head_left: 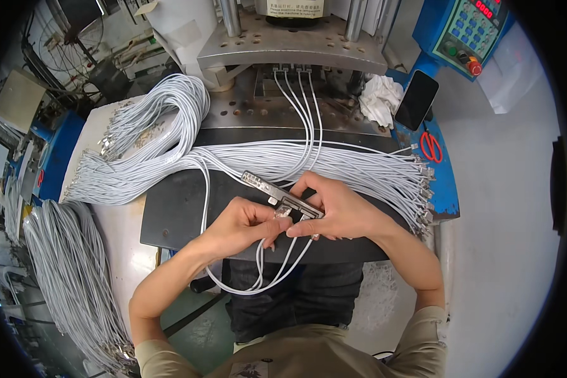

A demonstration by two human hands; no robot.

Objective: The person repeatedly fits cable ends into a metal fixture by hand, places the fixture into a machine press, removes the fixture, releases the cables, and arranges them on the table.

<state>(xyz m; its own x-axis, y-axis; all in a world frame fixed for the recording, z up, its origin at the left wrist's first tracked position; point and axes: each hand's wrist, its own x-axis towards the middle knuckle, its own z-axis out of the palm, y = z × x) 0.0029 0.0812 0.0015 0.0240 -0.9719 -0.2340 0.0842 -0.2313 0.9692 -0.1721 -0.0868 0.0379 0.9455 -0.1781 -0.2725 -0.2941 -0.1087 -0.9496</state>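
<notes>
Over the front of the black work surface I hold a dark metal mould bar [264,186] tilted, its upper end pointing away to the left. My right hand [343,205] grips the bar's lower right part, thumb along its near edge. My left hand [242,223] is closed in a pinch on a cable's shiny metal connector [283,211] at the bar. White cables [258,291] hang in a loop below both hands, and their ends run up to the bar. My fingers hide part of the connectors and slots.
A press [290,53] stands ahead, with several white cables running out of it. A broad cable bundle [359,170] lies across the surface; coiled bundles [176,113] are at left. At right are red-handled scissors [431,146], a phone [417,99], a white cloth [382,101] and a control panel [472,31].
</notes>
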